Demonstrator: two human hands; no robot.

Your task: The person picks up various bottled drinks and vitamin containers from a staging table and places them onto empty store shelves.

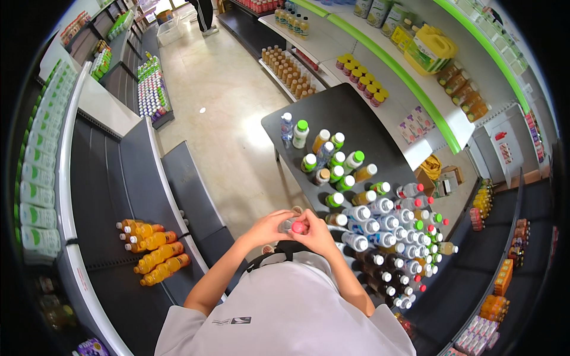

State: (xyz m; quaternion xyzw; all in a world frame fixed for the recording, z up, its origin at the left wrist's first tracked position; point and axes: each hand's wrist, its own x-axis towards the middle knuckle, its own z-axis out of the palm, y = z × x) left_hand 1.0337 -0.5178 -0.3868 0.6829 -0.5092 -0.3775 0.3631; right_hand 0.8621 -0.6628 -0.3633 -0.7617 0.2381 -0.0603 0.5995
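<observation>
In front of my waist I hold a clear plastic bottle with a red cap (298,227). My left hand (272,228) wraps around its clear body. The fingers of my right hand (317,234) are at the cap, touching it from the right side. Right beside my hands, many bottles crowd a black table (369,109). Nearest are white-capped bottles with blue labels (355,240) and dark-brown drink bottles (369,257), several lying tilted towards me. Further along stand green-capped bottles (355,160) and a blue-tinted water bottle (287,126).
To my left, orange drink bottles (161,258) lie on a dark shelf (102,178). White shelving with a green edge (392,58) runs behind the table, holding yellow oil jugs (429,49). An open cardboard box (452,175) sits on the floor. Far up the aisle stands a person (203,15) near a clear bin (169,32).
</observation>
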